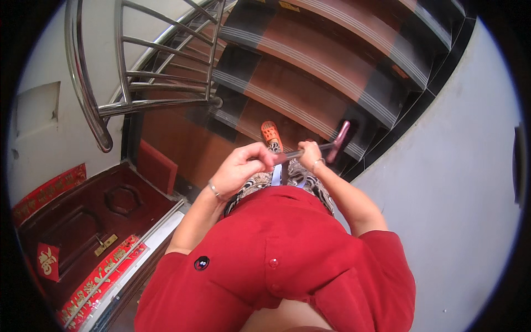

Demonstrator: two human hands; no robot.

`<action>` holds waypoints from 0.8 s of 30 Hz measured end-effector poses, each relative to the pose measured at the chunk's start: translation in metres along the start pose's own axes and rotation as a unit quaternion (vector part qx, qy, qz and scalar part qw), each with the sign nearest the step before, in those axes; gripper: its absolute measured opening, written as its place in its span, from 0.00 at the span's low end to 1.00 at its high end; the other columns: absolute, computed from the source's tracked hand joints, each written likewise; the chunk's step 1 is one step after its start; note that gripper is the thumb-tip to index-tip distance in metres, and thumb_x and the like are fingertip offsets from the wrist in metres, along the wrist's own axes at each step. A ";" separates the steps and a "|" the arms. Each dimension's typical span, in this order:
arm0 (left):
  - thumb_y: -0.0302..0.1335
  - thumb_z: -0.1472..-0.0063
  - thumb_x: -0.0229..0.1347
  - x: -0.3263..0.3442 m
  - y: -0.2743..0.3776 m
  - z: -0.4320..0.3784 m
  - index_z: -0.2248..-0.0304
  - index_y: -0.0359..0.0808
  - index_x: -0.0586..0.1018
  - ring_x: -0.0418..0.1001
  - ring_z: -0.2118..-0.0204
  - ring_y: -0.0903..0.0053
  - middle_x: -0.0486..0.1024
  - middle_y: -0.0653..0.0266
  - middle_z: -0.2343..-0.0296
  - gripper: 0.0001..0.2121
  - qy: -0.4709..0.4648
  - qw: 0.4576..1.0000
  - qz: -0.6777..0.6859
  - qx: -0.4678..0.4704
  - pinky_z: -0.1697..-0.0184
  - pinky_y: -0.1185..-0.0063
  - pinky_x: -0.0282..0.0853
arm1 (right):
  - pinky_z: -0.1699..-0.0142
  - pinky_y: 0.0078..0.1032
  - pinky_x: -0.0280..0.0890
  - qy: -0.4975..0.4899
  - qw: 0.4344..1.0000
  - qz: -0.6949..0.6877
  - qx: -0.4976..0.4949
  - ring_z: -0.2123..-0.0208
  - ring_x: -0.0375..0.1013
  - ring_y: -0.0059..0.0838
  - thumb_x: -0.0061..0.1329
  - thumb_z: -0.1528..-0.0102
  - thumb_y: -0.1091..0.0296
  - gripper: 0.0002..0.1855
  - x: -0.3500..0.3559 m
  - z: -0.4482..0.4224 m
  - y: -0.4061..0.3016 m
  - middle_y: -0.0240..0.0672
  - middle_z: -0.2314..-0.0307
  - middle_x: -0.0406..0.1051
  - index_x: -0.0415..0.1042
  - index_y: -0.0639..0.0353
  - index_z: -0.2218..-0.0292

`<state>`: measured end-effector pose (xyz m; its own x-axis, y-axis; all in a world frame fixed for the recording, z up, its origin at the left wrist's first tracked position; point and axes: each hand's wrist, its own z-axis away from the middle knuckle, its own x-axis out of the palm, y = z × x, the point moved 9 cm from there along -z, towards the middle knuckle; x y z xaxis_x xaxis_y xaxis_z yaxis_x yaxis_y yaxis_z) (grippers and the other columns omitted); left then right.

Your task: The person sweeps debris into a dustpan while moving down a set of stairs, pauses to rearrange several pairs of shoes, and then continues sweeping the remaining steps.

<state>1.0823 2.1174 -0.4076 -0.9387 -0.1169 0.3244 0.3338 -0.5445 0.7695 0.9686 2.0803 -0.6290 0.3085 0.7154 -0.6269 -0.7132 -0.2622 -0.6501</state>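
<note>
A T-shaped tool (341, 142) with a glossy pink crossbar, a clear-looking shaft and a reddish grip end is held across my front; its exact kind cannot be told. My left hand (249, 166) has its fingers curled at the grip end, slightly blurred. Around the shaft, between the grip and the crossbar, my right hand (310, 155) is closed. The crossbar is to the right of that hand, above a stair tread. Each wrist wears a bracelet. Below the hands are patterned trousers (249, 189) and an orange clog (270, 132) on one foot; the other foot is hidden.
Brown and black stairs (303, 79) with striped edges rise ahead. A stainless steel railing (166, 101) stands at the left. A dark red door (83, 216) with red paper banners is at lower left, near a reddish slab (155, 166). A pale wall (448, 178) borders the right.
</note>
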 end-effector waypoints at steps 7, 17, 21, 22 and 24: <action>0.16 0.60 0.40 -0.013 0.070 0.035 0.82 0.32 0.68 0.61 0.68 0.80 0.64 0.64 0.77 0.05 0.080 0.950 -0.283 0.101 0.64 0.84 0.54 | 0.68 0.30 0.58 0.091 0.972 -0.122 -0.178 0.73 0.60 0.41 0.44 0.66 0.70 0.04 0.012 -0.090 -0.129 0.39 0.81 0.63 0.63 0.58 0.84; 0.18 0.62 0.41 0.033 0.038 0.010 0.80 0.35 0.67 0.61 0.74 0.71 0.65 0.64 0.79 0.06 -0.017 0.897 -0.398 0.192 0.66 0.78 0.54 | 0.72 0.22 0.62 -0.280 0.594 -0.729 0.195 0.75 0.65 0.24 0.39 0.53 0.68 0.10 0.006 -0.028 -0.141 0.36 0.76 0.64 0.59 0.62 0.68; 0.22 0.55 0.43 0.084 -0.036 -0.031 0.64 0.33 0.64 0.63 0.65 0.72 0.64 0.59 0.70 0.14 -0.252 0.934 -0.202 0.151 0.61 0.80 0.58 | 0.74 0.19 0.63 -0.271 0.842 -0.444 0.139 0.75 0.66 0.26 0.42 0.54 0.64 0.13 -0.019 0.015 -0.065 0.35 0.81 0.62 0.58 0.63 0.69; 0.22 0.56 0.43 0.087 -0.030 -0.028 0.64 0.33 0.63 0.62 0.64 0.70 0.63 0.58 0.69 0.15 -0.247 0.917 -0.245 0.197 0.60 0.79 0.57 | 0.73 0.20 0.63 -0.236 0.825 -0.491 0.151 0.75 0.67 0.27 0.41 0.54 0.63 0.13 -0.027 0.035 -0.051 0.36 0.81 0.62 0.58 0.63 0.70; 0.23 0.57 0.44 0.084 -0.022 -0.026 0.63 0.32 0.63 0.60 0.61 0.65 0.62 0.55 0.66 0.17 -0.209 0.894 -0.291 0.269 0.57 0.76 0.56 | 0.70 0.24 0.63 -0.232 0.867 -0.384 0.217 0.75 0.68 0.31 0.40 0.54 0.61 0.14 -0.028 0.075 0.005 0.41 0.79 0.64 0.59 0.63 0.70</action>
<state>0.9937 2.0973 -0.4114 -0.8907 0.4370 -0.1255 -0.1013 0.0785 0.9918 0.9089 2.1076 -0.5822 0.5819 0.7816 0.2246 -0.6108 0.6024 -0.5138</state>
